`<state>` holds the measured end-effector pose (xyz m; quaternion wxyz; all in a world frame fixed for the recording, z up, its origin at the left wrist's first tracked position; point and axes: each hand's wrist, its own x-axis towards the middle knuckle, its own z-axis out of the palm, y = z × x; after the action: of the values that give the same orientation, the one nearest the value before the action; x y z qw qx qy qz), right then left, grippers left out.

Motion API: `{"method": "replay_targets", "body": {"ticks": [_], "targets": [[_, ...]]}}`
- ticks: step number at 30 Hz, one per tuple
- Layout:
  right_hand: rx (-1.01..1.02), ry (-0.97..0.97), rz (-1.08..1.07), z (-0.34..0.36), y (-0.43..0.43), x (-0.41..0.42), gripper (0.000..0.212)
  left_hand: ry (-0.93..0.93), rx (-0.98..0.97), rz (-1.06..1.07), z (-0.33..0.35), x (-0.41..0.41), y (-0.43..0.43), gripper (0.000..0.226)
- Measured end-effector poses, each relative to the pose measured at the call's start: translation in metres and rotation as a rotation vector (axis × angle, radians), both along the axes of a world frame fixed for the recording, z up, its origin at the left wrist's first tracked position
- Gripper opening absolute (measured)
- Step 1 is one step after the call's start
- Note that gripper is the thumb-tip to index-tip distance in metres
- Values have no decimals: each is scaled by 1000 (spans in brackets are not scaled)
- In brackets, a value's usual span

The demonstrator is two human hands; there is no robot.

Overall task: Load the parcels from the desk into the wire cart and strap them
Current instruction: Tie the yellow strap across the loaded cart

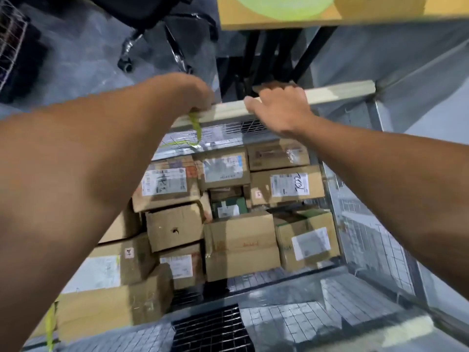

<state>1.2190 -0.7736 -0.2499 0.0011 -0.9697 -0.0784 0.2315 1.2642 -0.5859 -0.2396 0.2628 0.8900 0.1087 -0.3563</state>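
Observation:
Looking down into the wire cart [355, 224], I see several cardboard parcels [241, 245] with shipping labels stacked inside it. A pale rail [340, 91] runs along the cart's far top edge. My left hand [195, 95] is at that rail and pinches a yellow-green strap [196, 125], which hangs down inside the far wall. My right hand [276, 107] grips the same rail a little to the right, fingers curled over its top.
The wooden desk [279, 21] stands beyond the cart with a green round object [284, 5] on it and black legs below. An office chair base [142, 47] is at the upper left. Another wire rack [10, 44] sits at the far left. A second strap piece [50, 323] hangs at lower left.

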Motion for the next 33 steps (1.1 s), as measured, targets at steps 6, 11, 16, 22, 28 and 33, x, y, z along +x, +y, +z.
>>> {"method": "replay_targets", "body": {"ticks": [6, 11, 16, 22, 28, 33], "targets": [[480, 142, -548, 6, -5, 0, 68, -159, -564, 503, 22, -19, -16, 18], [1025, 5, -785, 30, 6, -24, 42, -194, -633, 140, 42, -114, -27, 18], [1394, 8, -987, 36, 16, -101, 16, -176, -439, -373, 17, -204, -42, 28], [448, 540, -915, -31, -31, -217, 37, 0, -478, -398, -19, -270, -60, 11], [709, 705, -1153, -58, -50, -303, 50, 195, -533, -395, -59, -284, -47, 30], [485, 565, -774, -65, -65, -341, 57, 519, -479, -563, -97, -321, -66, 28]]}}
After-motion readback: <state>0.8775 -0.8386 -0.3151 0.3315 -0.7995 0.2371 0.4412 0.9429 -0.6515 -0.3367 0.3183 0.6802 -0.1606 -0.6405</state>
